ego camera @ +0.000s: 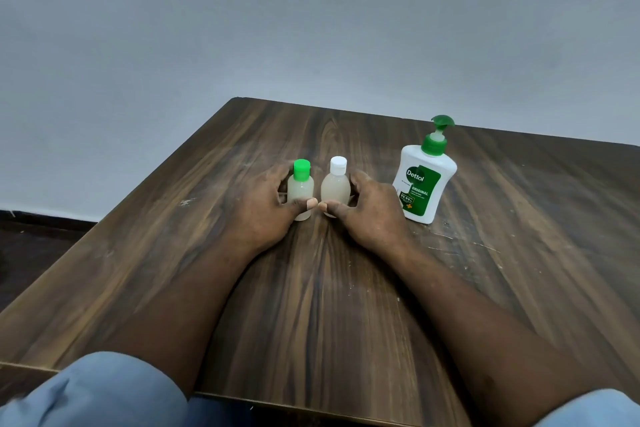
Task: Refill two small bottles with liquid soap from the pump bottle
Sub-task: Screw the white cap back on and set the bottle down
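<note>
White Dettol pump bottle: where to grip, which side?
Probably the broad body of the white plastic pump bottle, below the green collar, from its right: it stands upright, the pump head overhangs the top, and the right hand, gripping a white-capped small bottle, crowds its left.

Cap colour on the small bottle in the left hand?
Bright green cap, clearest in the head view.

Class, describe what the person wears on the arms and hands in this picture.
The left hand and right hand are bare: no gloves, rings or watch show. A light blue left sleeve and right sleeve end near the elbows, leaving the forearms uncovered.
</note>
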